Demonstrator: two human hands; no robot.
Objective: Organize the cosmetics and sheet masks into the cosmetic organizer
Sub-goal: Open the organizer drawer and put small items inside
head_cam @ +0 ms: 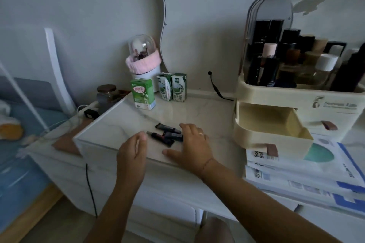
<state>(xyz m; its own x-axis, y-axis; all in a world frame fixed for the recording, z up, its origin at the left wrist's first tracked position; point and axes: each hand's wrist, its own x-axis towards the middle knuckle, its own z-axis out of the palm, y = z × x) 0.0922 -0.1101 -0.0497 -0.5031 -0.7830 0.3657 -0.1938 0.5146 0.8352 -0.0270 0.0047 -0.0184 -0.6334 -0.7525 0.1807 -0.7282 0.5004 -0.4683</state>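
A small pile of dark lipsticks and tubes (165, 134) lies on the white marble tabletop (126, 120). My left hand (133, 149) hovers just left of the pile, fingers apart and empty. Flat on the table at the pile's right side lies my right hand (192, 146), fingers spread and touching the tubes. The cream cosmetic organizer (300, 96) stands at the right with bottles under its clear lid. Its lower drawer (274, 128) is pulled out and looks empty. A stack of sheet masks (316, 167) lies in front of the organizer.
Three milk cartons (143, 93) stand at the back of the table, beside a domed brush holder (143, 55) with a pink band. A dark jar (105, 96) and cables sit at the left edge. A bed (21, 144) lies further left.
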